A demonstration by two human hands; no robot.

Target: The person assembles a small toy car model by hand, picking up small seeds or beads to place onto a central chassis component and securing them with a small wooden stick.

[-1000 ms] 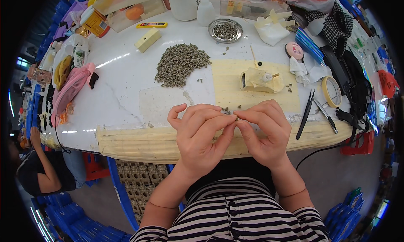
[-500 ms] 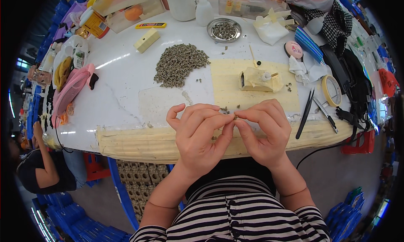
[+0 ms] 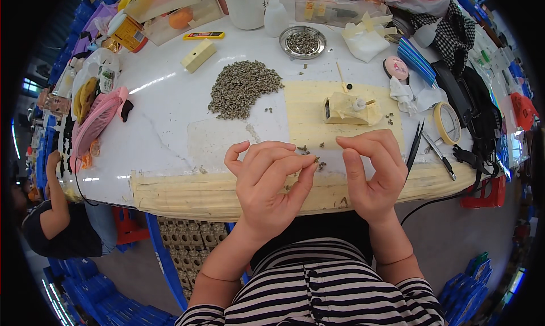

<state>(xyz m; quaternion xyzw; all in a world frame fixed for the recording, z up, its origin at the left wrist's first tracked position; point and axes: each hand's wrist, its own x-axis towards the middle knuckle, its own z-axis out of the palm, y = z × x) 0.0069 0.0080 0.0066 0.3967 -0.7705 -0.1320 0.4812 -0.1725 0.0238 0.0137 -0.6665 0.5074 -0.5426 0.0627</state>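
My left hand [image 3: 271, 181] is at the table's front edge, thumb and forefinger pinched on a tiny metal part [image 3: 316, 160] that barely shows. To its right, my right hand [image 3: 373, 173] has thumb and forefinger apart, with nothing visible between them. A few loose small metal parts [image 3: 304, 150] lie just beyond my fingertips. Farther off is a large heap of the same grey-brown parts [image 3: 241, 90]. A round metal dish [image 3: 302, 41] holds more of them. Beyond my right hand sits a tape-wrapped block [image 3: 352, 108] with a white nozzle-like piece and a thin stick on top.
Black tweezers [image 3: 415, 150], a craft knife [image 3: 440, 156] and a tape roll [image 3: 447, 123] lie at the right. A pale block [image 3: 198, 55] rests at the back left. A pink mesh bag [image 3: 99, 122] is at the far left, where another person [image 3: 57, 218] sits.
My right hand has moved away to the right from my left fingertips, and its thumb and forefinger have parted. My left hand stays in place, still pinched.
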